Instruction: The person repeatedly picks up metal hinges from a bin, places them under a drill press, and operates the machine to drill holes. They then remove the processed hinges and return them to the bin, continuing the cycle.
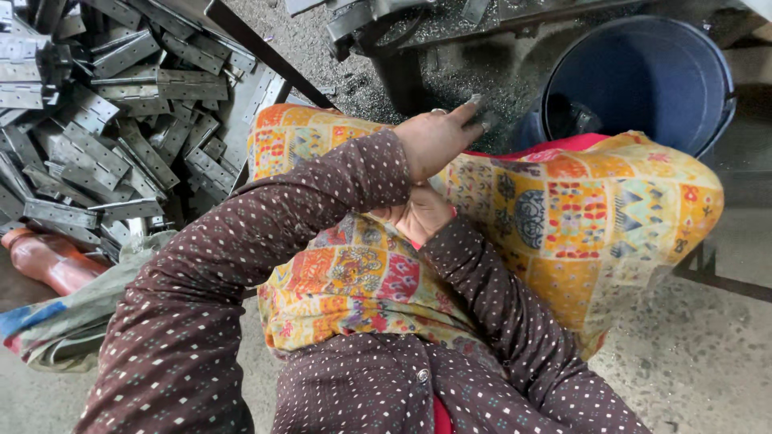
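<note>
My left hand (437, 138) reaches forward over my lap, seen from its back, with a ring on one finger. Its fingertips touch the grey metal shavings (462, 76) at the foot of a dark machine base (398, 68). A small grey bit shows at the fingertips, but I cannot tell whether it is held. My right hand (418, 215) rests on the yellow patterned cloth (579, 209) over my knees. It is tucked under my left wrist, and its fingers are mostly hidden. Both arms are in brown dotted sleeves.
A large heap of grey metal hinges (121, 120) lies at the left. A blue bucket (643, 72) stands at the upper right beside my knee. A brown-orange bottle (48, 261) and a crumpled cloth (72, 321) lie at the lower left on the concrete floor (691, 362).
</note>
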